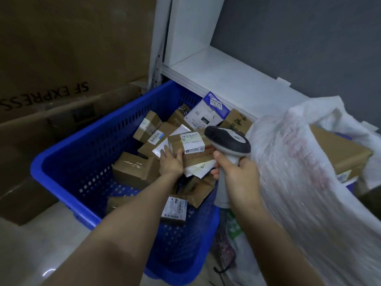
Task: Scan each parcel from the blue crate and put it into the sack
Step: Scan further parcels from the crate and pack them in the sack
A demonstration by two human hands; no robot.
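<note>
The left hand (171, 163) grips a small cardboard parcel (192, 150) by its near-left end, thumb up on the top face. The parcel is held just above the heap in the blue crate (86, 162), its glossy white shipping label (191, 141) facing up. Just right of it, the right hand (237, 176) is wrapped tight round the pale handle of a barcode scanner (227, 140). The scanner's rounded dark-grey head hangs over the parcel's right end.

The crate is stiff plastic, with walls pierced by rows of small slots. Below and beyond the left hand lie more taped brown boxes (132, 170), and further off a flat white poly mailer (208, 112) edged in blue. Right of the right hand slumps the sack (299, 182) — thin, crinkled, translucent white woven plastic with faded red print. A larger brown box (340, 153) shows in its open mouth. Beyond both hands runs a smooth white shelf (226, 79).
</note>
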